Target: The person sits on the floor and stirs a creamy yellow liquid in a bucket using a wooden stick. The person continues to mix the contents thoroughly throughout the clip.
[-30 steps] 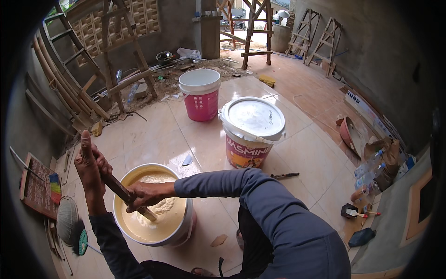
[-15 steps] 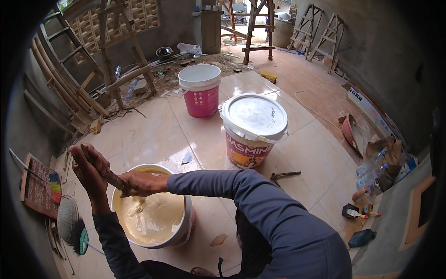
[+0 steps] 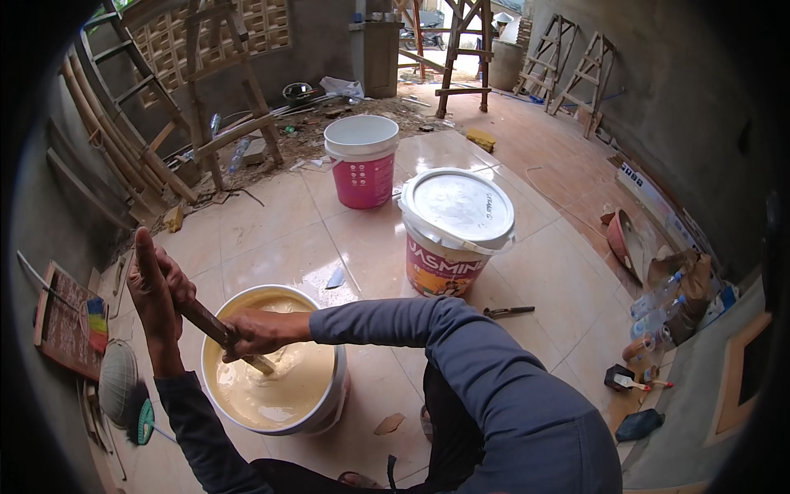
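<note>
A wooden stick (image 3: 206, 322) slants down into a bucket of cream-coloured paint (image 3: 317, 418), its lower end dipping into the paint (image 3: 271, 395). Around the stick's upper end is my left hand (image 3: 158, 284), closed, with the thumb pointing up. Lower down, just above the paint, my right hand (image 3: 255, 331) grips the same stick. Ripples and thick folds show in the paint near the stick's tip. Beyond my right arm stands a lidded paint bucket (image 3: 459, 206). Farther back is a pink bucket (image 3: 362, 177) without a lid.
Pliers-like tool (image 3: 508, 311) lies on the tiles right of my arm. Plastic bottles (image 3: 657, 300) and a paintbrush (image 3: 629, 380) line the right wall. Wooden trestles (image 3: 234, 107) and rubble stand at the back left. A broom (image 3: 141, 421) lies at the left.
Both hands have shifted with the stick, which now stands steeper and shows its lower end in the paint. The whole view has moved slightly.
</note>
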`<state>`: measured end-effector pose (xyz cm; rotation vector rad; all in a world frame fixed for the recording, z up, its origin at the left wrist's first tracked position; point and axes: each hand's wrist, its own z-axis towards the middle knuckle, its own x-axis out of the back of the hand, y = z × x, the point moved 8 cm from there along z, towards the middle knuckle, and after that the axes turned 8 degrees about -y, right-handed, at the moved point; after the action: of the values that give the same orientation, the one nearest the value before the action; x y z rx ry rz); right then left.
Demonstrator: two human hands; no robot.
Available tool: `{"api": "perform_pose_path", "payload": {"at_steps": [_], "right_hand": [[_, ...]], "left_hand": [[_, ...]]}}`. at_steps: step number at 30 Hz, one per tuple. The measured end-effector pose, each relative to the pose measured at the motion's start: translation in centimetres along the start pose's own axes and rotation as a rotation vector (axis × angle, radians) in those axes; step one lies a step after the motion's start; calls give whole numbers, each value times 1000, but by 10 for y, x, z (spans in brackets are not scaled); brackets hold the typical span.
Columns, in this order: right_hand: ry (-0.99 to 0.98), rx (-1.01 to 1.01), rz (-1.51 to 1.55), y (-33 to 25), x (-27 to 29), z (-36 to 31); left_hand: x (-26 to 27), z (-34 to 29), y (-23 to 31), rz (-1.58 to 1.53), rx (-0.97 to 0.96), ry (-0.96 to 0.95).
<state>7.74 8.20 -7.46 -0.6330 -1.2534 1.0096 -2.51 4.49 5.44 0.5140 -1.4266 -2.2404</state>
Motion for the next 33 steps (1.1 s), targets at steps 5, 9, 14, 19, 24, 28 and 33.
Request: {"api": "perform_pose_path", "payload": {"at_steps": [5,9,14,19,24,28,33], "right_hand": [[-39,76,201,-5,-16,4],[-4,180,160,-20,-13,10],[80,142,61,-2,4,16],[123,106,-99,7,36,9],[108,14,-200,6,51,-1],[58,-49,-149,20,52,-12],[-86,-132,12,14,21,-9]], "left_hand": [[-7,-3,5,41,33,21],[-9,-5,18,-5,-41,2],[-13,-1,15,4,-89,78],[-17,11,-7,-83,-167,0],[-20,18,-11,-118,-168,-19],[-32,21,-8,-89,-103,1],[-12,19,-21,-47,29,31]]}}
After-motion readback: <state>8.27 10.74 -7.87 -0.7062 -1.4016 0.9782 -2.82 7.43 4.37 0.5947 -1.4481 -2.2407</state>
